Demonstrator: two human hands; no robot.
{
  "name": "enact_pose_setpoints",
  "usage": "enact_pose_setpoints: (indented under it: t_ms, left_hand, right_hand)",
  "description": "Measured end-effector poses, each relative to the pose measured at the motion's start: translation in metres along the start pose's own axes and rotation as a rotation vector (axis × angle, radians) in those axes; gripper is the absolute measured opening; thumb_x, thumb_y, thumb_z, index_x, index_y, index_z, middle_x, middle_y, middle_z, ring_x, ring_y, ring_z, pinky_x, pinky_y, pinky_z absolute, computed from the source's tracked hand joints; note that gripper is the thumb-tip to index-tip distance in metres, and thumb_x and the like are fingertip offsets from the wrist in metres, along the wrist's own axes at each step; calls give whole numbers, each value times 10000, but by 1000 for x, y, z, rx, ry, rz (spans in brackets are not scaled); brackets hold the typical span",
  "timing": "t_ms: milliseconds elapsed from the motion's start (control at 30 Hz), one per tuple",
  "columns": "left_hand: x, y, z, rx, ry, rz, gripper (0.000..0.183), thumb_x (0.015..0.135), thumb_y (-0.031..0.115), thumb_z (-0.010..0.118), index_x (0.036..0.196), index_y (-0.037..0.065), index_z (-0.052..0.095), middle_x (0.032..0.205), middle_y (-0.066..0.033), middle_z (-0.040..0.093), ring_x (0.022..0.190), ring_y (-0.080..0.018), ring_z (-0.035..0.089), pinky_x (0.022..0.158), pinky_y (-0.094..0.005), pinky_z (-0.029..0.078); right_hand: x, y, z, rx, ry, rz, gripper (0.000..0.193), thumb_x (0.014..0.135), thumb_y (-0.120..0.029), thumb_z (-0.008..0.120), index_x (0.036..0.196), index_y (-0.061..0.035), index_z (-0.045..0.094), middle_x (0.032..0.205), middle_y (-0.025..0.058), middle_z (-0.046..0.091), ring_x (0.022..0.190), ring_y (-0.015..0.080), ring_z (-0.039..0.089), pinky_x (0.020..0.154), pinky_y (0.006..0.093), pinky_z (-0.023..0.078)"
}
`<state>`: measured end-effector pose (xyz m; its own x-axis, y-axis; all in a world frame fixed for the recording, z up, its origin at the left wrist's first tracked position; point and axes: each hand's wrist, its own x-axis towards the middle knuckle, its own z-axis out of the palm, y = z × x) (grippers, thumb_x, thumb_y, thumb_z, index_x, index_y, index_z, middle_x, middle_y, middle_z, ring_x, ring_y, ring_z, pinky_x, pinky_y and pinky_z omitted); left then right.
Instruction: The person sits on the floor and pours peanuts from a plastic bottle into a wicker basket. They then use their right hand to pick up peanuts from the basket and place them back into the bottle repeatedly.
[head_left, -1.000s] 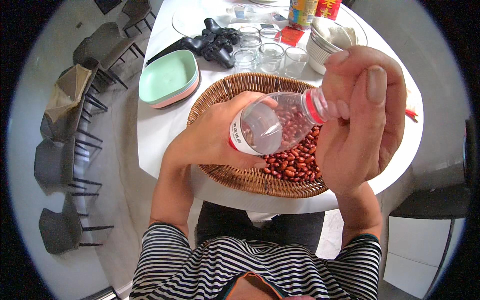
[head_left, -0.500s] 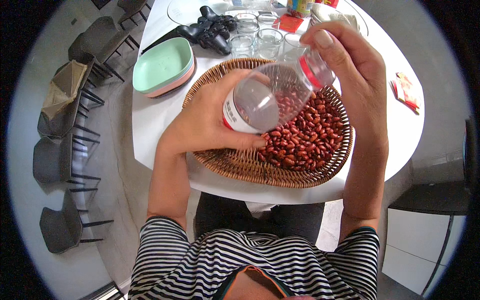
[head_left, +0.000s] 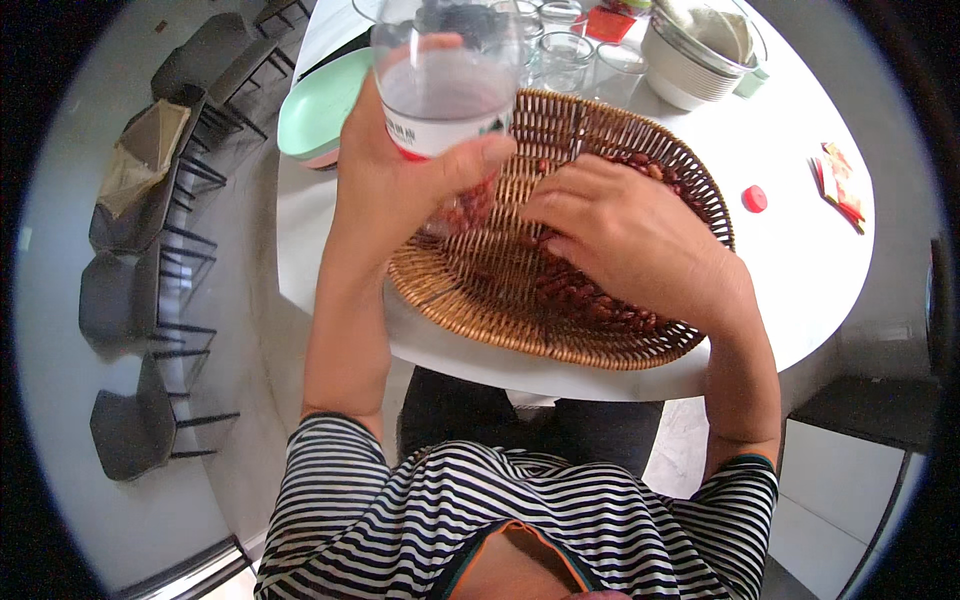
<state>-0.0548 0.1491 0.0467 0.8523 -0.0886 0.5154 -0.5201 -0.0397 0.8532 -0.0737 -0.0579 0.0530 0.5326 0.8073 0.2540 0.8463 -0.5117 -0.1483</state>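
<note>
My left hand (head_left: 400,190) grips a clear plastic bottle (head_left: 445,90) with a white and red label. It holds the bottle upright above the left side of a round wicker basket (head_left: 470,310), and some red beans show inside the bottle near my thumb. My right hand (head_left: 630,235) lies palm down in the basket, fingers bent onto the heap of red beans (head_left: 590,300). What is under those fingers is hidden. The bottle's red cap (head_left: 755,198) lies on the white table (head_left: 780,270) to the right of the basket.
A mint green tray (head_left: 325,110) sits at the table's left edge. Several clear glasses (head_left: 565,50) and a stack of white bowls (head_left: 700,60) stand behind the basket. A red packet (head_left: 840,180) lies far right. Dark chairs (head_left: 130,300) line the floor on the left.
My right hand left the bottle's neck and came down onto the beans; the red cap now lies on the table. My left hand turned the bottle upright and raised it.
</note>
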Motion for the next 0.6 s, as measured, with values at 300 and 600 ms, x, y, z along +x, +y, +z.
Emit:
enact_pose_setpoints:
  t_ms: [300, 600]
  left_hand:
    - [-3, 0, -1, -118, 47, -62, 740, 618, -18, 777, 1265, 8, 420, 1019, -58, 608, 942, -120, 583, 839, -271, 466]
    - [-6, 4, 2, -34, -96, -31, 684, 611, 167, 838, 1181, 45, 479, 924, -68, 619, 889, -138, 603, 765, -253, 493]
  right_hand:
    - [15, -27, 19, 68, -187, -295, 286, 776, -96, 498, 1022, 18, 588, 1117, 113, 547, 1083, 240, 508, 925, 345, 423]
    - [-19, -5, 2, -4, -160, -152, 107, 720, -108, 522, 703, -32, 594, 842, 79, 575, 875, 229, 560, 774, 324, 483]
